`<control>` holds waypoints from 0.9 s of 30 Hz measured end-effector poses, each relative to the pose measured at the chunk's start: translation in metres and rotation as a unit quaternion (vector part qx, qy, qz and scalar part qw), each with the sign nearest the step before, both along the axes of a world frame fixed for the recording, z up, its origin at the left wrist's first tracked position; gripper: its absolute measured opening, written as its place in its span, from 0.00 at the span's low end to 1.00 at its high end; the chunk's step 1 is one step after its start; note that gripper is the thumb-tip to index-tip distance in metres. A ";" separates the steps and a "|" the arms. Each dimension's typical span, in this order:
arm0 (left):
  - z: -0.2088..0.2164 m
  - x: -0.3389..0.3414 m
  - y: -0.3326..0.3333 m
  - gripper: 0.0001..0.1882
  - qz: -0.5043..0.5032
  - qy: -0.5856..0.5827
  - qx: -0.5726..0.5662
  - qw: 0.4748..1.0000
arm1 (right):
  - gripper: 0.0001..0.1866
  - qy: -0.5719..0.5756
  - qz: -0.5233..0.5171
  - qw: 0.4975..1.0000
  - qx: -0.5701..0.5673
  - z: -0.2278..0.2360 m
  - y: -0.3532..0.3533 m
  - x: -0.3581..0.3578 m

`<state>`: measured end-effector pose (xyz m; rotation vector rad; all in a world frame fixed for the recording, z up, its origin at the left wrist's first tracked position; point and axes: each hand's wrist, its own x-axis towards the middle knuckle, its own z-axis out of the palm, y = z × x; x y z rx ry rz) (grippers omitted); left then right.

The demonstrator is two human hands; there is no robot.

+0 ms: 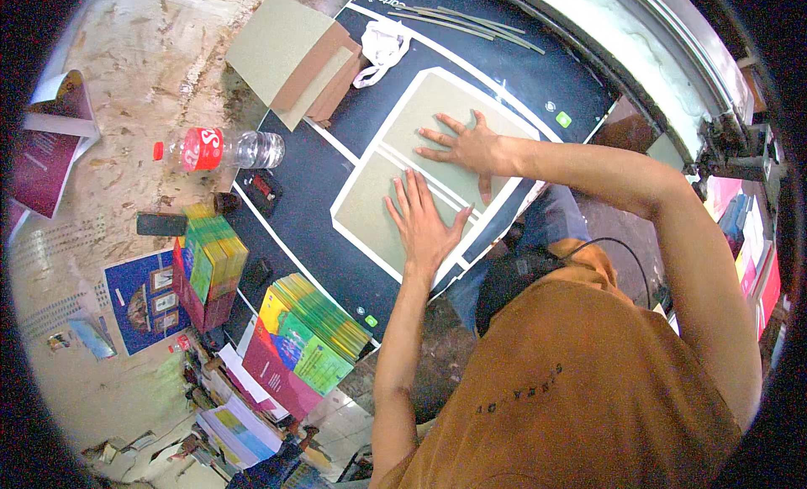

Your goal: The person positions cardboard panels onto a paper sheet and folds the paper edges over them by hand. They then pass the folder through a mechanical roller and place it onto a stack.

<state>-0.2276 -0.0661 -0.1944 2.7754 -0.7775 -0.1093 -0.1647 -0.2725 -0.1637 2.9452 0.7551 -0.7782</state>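
Note:
Two grey boards lie side by side on a white sheet [364,248] with cut corners, a narrow strip running between them. My left hand [422,227] rests flat on the left board [366,205], its fingers stretched out and thumb apart. Spread fingers of my right hand [472,149] press on the right board [458,100], with the thumb pointing down toward the strip. Neither hand holds anything. Part of each board is hidden under my palms.
A dark blue table mat [307,216] lies beneath. Around it are stacked grey and brown boards [315,64], a white cloth [384,52], thin strips [471,22], a plastic bottle [259,149] and piled colourful books [307,329]. Metal machinery [740,157] stands at the right.

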 end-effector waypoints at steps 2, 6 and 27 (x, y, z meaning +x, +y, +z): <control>-0.002 0.000 0.001 0.57 0.002 -0.004 -0.006 1.000 | 0.86 0.009 -0.001 1.000 -0.008 0.001 0.002 0.001; -0.009 0.014 0.004 0.45 0.017 0.013 -0.115 0.993 | 0.84 0.001 0.020 1.000 -0.012 0.005 -0.005 0.002; 0.025 0.164 -0.024 0.35 0.062 0.037 -0.006 0.997 | 0.28 -0.003 0.108 0.993 0.039 0.000 -0.012 0.185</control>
